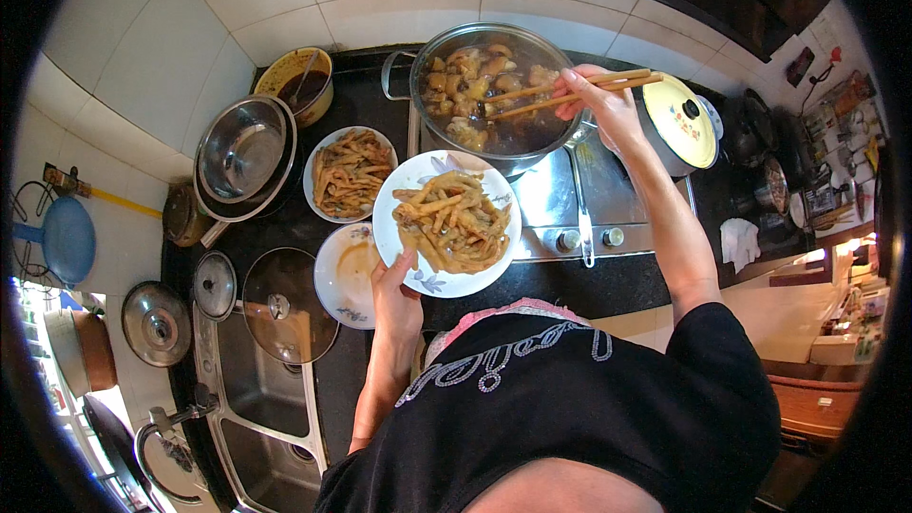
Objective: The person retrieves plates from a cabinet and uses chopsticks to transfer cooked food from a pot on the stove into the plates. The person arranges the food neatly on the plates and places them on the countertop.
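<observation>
My left hand point(399, 292) grips the near-left rim of a white plate point(388, 210) with a leaf pattern. Braised chicken feet point(456, 224) are heaped on it. The plate is held in front of the pot, over the counter's edge. Between the fingers of my right hand point(595, 100) is a pair of wooden chopsticks point(620, 80). Their tips reach into a steel stockpot point(491, 150), among chunks of food point(467, 85) in dark broth. Whether the tips pinch a piece, I cannot tell.
Left of the pot stand a second plate of chicken feet point(353, 174), a sauce-stained plate point(342, 263), a yellow enamel bowl point(313, 103) and stacked steel basins point(246, 149). A glass lid point(288, 342) overlaps the sink point(263, 399). A long-handled utensil point(584, 214) crosses the gas stove point(541, 206), near a yellow-lidded pot point(677, 135).
</observation>
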Demonstrator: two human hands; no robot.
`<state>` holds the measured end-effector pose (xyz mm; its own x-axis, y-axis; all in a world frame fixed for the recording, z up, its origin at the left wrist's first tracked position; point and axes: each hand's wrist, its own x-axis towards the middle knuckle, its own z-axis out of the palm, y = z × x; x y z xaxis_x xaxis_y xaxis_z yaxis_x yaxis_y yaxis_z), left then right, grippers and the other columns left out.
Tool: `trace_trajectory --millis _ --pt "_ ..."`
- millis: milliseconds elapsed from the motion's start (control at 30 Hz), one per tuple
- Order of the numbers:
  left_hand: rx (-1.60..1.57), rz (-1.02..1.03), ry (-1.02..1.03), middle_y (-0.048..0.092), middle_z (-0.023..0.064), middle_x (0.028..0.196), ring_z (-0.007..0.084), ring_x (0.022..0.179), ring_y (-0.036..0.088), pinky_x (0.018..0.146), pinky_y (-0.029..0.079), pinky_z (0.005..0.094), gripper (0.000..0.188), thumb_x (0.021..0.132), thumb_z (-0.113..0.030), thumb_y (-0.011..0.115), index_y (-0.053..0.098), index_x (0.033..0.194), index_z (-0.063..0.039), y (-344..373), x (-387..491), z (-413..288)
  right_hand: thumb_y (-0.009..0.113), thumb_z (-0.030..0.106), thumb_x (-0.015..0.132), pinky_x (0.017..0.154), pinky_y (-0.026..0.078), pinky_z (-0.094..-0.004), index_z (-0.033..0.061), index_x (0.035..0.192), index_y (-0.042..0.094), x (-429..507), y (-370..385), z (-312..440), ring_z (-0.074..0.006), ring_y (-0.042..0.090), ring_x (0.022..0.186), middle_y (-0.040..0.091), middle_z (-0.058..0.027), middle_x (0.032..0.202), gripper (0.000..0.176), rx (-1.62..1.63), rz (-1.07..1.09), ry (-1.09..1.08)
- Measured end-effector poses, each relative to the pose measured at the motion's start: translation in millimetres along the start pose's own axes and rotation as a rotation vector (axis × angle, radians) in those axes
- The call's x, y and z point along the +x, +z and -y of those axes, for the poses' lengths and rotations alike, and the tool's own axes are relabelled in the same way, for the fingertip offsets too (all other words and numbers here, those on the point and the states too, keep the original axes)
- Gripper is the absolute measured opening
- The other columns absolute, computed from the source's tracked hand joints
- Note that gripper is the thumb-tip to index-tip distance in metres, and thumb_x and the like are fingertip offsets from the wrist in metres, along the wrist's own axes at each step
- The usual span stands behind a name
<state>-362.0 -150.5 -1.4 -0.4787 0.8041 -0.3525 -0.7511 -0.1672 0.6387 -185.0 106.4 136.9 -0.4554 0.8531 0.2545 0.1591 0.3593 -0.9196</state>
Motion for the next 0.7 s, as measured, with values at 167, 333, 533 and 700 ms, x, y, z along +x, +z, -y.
trace_trajectory --millis 167,333,533,700 --pt "-0.069 0.066 0.039 0.058 0.0092 0.108 0.0202 0.097 0.057 0.086 0.044 0.0332 0.034 0.079 -0.005 0.055 0.051 0.112 0.001 -5 6 7 0.057 0.027 0.084 0.049 0.05 -0.0237 0.0022 0.089 0.062 -15 -26 25 -0.0147 0.061 0.058 0.064 -0.0115 0.077 0.025 0.115 0.193 -0.076" --pt "0.016 0.164 -0.05 0.05 0.012 0.119 0.0252 0.106 0.052 0.086 0.045 0.0396 0.049 0.079 -0.008 0.055 0.041 0.125 -0.002 -4 8 1 0.06 0.025 0.081 0.043 0.044 -0.0227 0.0025 0.08 0.059 -4 -22 28 -0.0107 0.056 0.051 0.059 -0.0044 0.062 0.022 0.101 0.315 -0.04" --pt "0.126 0.255 -0.228 0.046 0.0122 0.123 0.0246 0.112 0.046 0.092 0.039 0.0369 0.053 0.08 -0.018 0.053 0.037 0.129 -0.004 -4 16 -14 0.063 0.016 0.079 0.038 0.04 -0.0233 0.0008 0.071 0.059 22 31 18 -0.0123 0.054 0.043 0.058 -0.0066 0.057 0.018 0.062 0.278 0.107" --pt "0.213 0.258 -0.218 0.047 0.0118 0.121 0.0237 0.111 0.047 0.091 0.039 0.0359 0.05 0.08 -0.02 0.054 0.039 0.126 -0.004 -5 17 -29 0.064 0.015 0.076 0.037 0.042 -0.0257 0.0004 0.08 0.064 27 58 15 -0.0147 0.056 0.043 0.061 -0.0066 0.059 0.015 -0.089 0.379 0.09"
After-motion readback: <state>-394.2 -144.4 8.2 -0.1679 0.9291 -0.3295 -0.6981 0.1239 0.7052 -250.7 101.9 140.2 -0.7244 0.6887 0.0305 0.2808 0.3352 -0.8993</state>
